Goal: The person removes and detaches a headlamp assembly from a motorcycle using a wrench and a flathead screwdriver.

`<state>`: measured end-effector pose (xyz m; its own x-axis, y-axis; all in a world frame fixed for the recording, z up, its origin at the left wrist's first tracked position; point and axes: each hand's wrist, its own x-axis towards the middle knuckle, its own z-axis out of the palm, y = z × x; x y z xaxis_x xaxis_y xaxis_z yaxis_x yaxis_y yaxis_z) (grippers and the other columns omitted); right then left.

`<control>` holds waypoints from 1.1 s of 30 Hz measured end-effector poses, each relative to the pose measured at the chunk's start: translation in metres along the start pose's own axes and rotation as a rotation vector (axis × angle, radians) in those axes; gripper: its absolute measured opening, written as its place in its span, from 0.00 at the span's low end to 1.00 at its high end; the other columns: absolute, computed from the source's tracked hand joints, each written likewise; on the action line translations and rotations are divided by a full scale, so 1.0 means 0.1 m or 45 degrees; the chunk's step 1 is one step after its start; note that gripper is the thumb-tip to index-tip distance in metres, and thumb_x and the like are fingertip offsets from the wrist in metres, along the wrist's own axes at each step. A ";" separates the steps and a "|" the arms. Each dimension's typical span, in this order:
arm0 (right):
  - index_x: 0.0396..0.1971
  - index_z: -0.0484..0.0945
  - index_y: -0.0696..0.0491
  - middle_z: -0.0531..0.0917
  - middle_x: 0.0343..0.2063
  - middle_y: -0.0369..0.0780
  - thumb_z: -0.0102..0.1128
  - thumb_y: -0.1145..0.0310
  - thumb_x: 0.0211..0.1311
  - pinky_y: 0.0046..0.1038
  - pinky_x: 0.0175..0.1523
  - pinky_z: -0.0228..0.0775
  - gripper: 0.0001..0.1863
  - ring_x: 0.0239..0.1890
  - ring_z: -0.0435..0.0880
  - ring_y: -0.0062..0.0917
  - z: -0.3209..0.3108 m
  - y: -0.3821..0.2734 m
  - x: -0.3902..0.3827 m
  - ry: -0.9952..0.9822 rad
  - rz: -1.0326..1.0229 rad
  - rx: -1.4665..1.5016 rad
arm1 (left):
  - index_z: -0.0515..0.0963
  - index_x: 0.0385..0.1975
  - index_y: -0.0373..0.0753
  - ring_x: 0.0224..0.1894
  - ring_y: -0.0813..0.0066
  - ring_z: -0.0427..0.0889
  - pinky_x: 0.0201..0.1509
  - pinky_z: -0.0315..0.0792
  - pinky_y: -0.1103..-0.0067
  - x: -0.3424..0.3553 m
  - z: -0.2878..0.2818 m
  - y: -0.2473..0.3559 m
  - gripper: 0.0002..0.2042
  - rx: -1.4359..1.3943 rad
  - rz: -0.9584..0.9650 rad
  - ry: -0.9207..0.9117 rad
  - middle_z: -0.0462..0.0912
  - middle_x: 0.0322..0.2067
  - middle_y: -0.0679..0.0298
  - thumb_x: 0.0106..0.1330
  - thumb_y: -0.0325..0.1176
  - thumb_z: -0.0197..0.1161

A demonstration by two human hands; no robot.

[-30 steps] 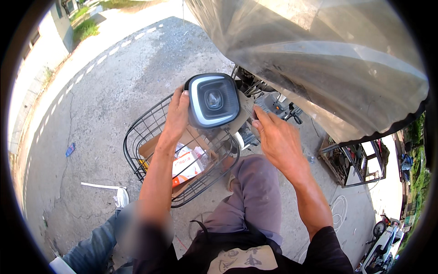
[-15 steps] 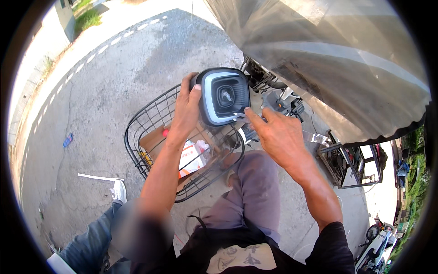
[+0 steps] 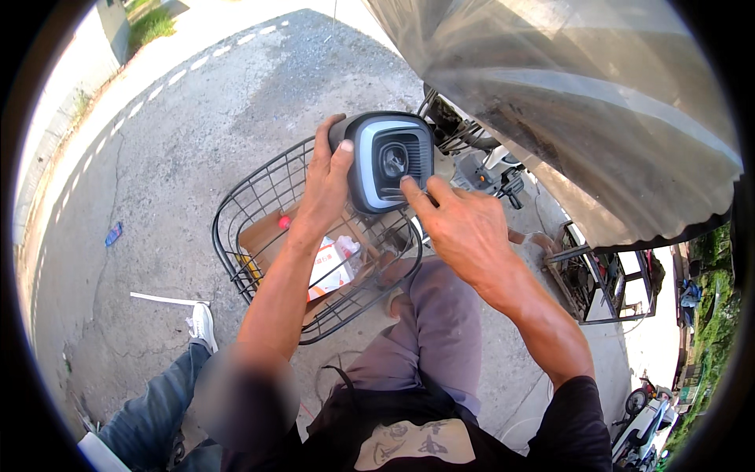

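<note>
A headlight [image 3: 393, 165] is sitting over a wire basket's [image 3: 215, 232] far right edge
The left hand [image 3: 322, 179] is gripping its left side; the right hand [image 3: 464, 224] is hanging over its near right corner, whether gripping anything I cannot tell

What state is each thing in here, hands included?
Lamp: held, front facing the camera; lit or unlit unclear.
Left hand: gripping the lamp's left side.
Right hand: at the lamp's lower front; unclear whether it holds anything.
Basket: open-topped, loaded.
Carton: open, inside the basket.
White box: in the carton.
Cover: creased, hanging.
Strip: on the ground.
</note>
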<state>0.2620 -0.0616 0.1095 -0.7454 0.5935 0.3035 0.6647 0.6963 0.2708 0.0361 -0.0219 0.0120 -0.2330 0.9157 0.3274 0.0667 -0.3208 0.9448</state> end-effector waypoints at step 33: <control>0.45 0.77 0.53 0.84 0.28 0.44 0.67 0.69 0.62 0.36 0.25 0.81 0.13 0.21 0.89 0.37 0.09 0.04 0.33 -0.045 -0.239 0.155 | 0.60 0.77 0.40 0.60 0.65 0.81 0.65 0.76 0.72 0.07 0.01 -0.12 0.30 -0.133 0.065 -0.063 0.80 0.60 0.50 0.82 0.51 0.49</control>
<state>0.2395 -0.0360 0.1119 -0.8580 0.4615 0.2254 0.5050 0.8381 0.2064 0.0345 -0.0119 0.0030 -0.1838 0.9076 0.3775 -0.0249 -0.3882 0.9212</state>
